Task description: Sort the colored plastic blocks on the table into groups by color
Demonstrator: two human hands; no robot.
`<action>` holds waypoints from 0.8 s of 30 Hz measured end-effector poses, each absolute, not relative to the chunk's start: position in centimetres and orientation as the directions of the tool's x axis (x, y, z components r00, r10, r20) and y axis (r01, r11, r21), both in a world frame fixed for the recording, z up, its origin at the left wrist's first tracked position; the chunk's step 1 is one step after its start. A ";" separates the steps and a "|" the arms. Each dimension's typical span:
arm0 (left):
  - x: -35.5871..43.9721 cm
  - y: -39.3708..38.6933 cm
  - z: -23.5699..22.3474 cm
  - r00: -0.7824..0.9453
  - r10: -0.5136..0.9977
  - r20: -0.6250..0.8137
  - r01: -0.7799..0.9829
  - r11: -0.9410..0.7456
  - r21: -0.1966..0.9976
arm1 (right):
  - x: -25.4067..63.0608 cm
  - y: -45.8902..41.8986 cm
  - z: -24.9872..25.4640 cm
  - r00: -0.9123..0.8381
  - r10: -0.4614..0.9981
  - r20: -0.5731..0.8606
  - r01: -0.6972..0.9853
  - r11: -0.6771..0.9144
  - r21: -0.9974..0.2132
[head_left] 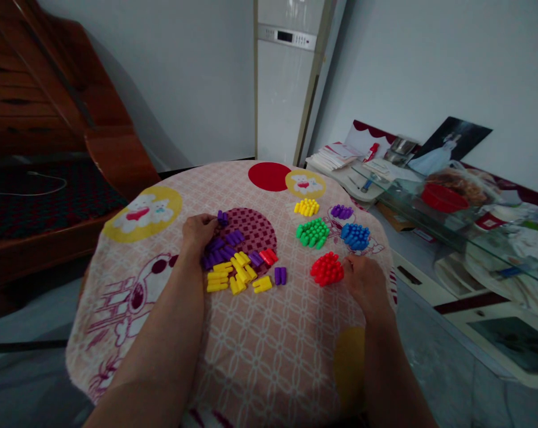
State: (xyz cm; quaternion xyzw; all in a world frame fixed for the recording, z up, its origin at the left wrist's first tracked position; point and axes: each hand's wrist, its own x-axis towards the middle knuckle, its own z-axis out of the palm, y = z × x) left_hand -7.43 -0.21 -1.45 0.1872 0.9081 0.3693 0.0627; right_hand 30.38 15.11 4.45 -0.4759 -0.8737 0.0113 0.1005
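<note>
My left hand [200,232] is closed, its fingertips at a small purple plastic peg piece [223,218] on the far side of a loose pile. That pile has more purple pieces [217,252], yellow pieces [242,267] and a few red pieces [269,256]. One purple piece [280,276] lies apart at its right. My right hand [364,279] has curled fingers against the right edge of a red peg cluster [327,269]; whatever they pinch is hidden. Beyond it are green [313,233], blue [355,236], yellow [307,207] and purple [342,211] clusters.
A patterned pink cloth covers the round table [269,345]. To the right stands a glass-topped cabinet [451,238] with papers [333,156], a red bowl [444,197] and bags. A wooden bench [112,154] is at the left, and a tall white appliance [282,95] stands behind.
</note>
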 end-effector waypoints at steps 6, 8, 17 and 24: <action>-7.5 -0.2 -1.8 -0.925 0.379 0.040 0.295 0.647 0.703 | 26.5 11.7 4.7 -0.681 0.629 0.376 0.511 0.775 -0.371; -7.6 -0.2 -2.1 -0.923 0.381 0.042 0.296 0.638 0.711 | 23.9 10.3 3.6 -0.775 0.539 0.332 0.404 0.825 -0.396; -8.2 -0.1 -2.5 -0.919 0.390 0.063 0.323 0.649 0.689 | 18.9 7.7 0.6 -0.834 0.496 0.241 0.395 0.842 -0.367; -8.0 -0.2 -2.2 -0.920 0.386 0.067 0.329 0.666 0.669 | 22.0 9.6 2.6 -0.654 0.616 0.440 0.184 0.693 -0.697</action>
